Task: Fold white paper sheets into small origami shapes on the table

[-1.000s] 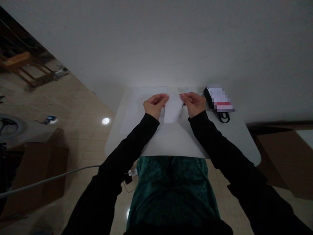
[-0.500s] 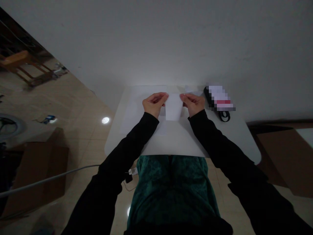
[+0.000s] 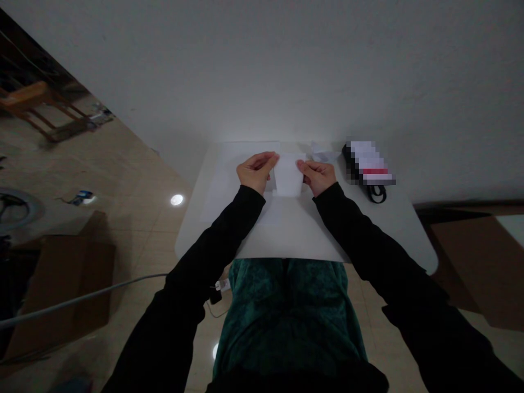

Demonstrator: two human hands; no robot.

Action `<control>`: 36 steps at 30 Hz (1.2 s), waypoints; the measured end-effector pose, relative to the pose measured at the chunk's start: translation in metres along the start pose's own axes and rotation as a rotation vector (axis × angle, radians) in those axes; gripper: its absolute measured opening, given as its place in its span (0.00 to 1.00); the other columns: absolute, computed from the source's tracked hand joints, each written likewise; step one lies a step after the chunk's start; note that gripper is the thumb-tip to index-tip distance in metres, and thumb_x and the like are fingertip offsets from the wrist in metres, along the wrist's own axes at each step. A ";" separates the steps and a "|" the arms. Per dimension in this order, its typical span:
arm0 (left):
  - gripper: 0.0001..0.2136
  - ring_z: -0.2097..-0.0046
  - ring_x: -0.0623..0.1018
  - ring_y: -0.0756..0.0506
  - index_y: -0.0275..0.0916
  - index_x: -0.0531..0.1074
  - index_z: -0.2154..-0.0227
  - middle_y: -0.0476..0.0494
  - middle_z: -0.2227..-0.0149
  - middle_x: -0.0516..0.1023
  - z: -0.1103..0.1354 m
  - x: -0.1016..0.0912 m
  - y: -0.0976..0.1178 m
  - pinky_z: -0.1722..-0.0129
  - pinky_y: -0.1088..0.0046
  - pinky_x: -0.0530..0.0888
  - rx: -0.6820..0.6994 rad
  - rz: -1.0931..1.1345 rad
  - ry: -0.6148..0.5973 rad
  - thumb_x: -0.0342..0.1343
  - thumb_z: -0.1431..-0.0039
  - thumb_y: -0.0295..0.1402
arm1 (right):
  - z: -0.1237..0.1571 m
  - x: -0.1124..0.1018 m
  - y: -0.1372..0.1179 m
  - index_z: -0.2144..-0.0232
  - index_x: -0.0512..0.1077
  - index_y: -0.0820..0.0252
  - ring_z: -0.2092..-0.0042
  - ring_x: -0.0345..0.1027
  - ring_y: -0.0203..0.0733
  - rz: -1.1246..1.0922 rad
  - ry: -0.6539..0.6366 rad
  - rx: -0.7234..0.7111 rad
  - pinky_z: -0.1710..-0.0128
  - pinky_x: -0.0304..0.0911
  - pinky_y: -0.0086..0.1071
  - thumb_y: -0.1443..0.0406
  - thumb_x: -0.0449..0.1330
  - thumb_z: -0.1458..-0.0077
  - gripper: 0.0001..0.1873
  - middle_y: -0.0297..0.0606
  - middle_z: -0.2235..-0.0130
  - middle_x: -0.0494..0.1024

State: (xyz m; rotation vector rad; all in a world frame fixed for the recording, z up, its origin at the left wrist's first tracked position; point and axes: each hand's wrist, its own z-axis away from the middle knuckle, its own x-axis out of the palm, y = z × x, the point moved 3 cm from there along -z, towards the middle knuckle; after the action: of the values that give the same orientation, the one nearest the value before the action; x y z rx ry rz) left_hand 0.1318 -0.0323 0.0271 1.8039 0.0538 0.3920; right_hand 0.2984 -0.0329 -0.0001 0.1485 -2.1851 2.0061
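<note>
A small white piece of paper (image 3: 289,177) is held up over the white table (image 3: 295,234). My left hand (image 3: 256,170) pinches its upper left corner between thumb and fingers. On the other side, my right hand (image 3: 317,176) grips the right edge a little below the top corner. Under and beyond my left hand lies a larger white sheet (image 3: 221,188), flat on the table. Behind my right hand rests a crumpled, see-through or whitish scrap (image 3: 325,153); its kind is hard to make out.
A dark item with a pixelated top (image 3: 370,164) and a black strap loop (image 3: 377,193) lies at the table's right. The wall (image 3: 262,71) rises behind the table. Cardboard boxes (image 3: 61,284) stand on the floor at both sides. A grey cable (image 3: 102,292) runs from the left to my left sleeve.
My right hand has shifted slightly left and down along the paper's edge. The paper's lower edge sits a bit higher and its shape looks slightly bent. My left hand moved a little left.
</note>
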 end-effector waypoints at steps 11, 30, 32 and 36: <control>0.10 0.75 0.75 0.52 0.41 0.80 0.72 0.46 0.72 0.81 -0.010 -0.008 -0.001 0.84 0.78 0.63 0.002 -0.028 0.059 0.70 0.58 0.38 | 0.009 0.015 -0.004 0.82 0.74 0.59 0.80 0.64 0.31 -0.125 0.019 0.133 0.78 0.68 0.30 0.46 0.74 0.77 0.26 0.29 0.80 0.73; 0.10 0.78 0.71 0.55 0.39 0.80 0.72 0.45 0.71 0.81 -0.012 -0.011 -0.001 0.85 0.79 0.61 0.001 -0.029 0.087 0.69 0.57 0.36 | 0.014 0.020 0.002 0.80 0.75 0.62 0.79 0.68 0.33 -0.206 -0.006 0.307 0.79 0.69 0.29 0.55 0.76 0.71 0.20 0.32 0.79 0.76; 0.10 0.78 0.71 0.54 0.39 0.80 0.71 0.45 0.71 0.81 -0.012 -0.010 -0.002 0.84 0.79 0.62 0.002 -0.036 0.082 0.70 0.57 0.37 | 0.015 0.021 0.002 0.81 0.75 0.63 0.80 0.67 0.33 -0.225 -0.021 0.309 0.82 0.67 0.29 0.55 0.76 0.70 0.20 0.32 0.81 0.75; 0.10 0.78 0.72 0.54 0.38 0.80 0.72 0.45 0.72 0.81 -0.013 -0.011 -0.003 0.85 0.79 0.62 0.018 -0.026 0.083 0.70 0.58 0.37 | 0.020 0.025 0.001 0.78 0.75 0.64 0.81 0.69 0.35 -0.242 0.000 0.362 0.83 0.69 0.29 0.59 0.74 0.61 0.16 0.33 0.80 0.76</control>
State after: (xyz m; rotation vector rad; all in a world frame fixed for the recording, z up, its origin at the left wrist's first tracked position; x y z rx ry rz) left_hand 0.1180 -0.0225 0.0248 1.8025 0.1392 0.4495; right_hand 0.2724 -0.0512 0.0024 0.4360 -1.6869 2.2294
